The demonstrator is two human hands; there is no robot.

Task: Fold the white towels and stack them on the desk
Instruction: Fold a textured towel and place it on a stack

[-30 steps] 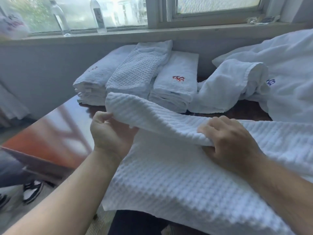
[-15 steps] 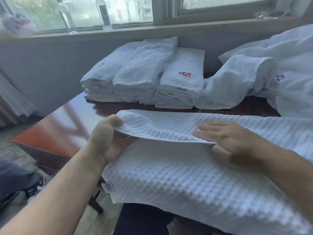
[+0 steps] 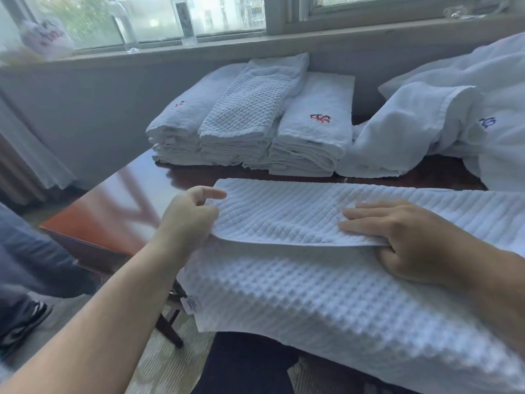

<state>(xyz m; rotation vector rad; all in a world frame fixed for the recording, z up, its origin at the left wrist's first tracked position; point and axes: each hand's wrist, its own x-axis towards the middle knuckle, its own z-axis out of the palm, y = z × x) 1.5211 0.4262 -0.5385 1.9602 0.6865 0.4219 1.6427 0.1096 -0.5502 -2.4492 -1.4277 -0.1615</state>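
Mid-fold: left hand [image 3: 189,214] pinches the waffle towel [image 3: 284,280] flap's left corner, right hand [image 3: 397,237] presses flat, fingers straight. Next, probably smooth and fold again.

Single head view, close, looking forward and down at desk [image 3: 136,191]

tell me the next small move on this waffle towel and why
Probably let go with the left hand and smooth the folded flap flat. The waffle towel is only folded once, its left edge is lifted in that pinch, the right hand lies flat on it, and its near part overhangs the desk.
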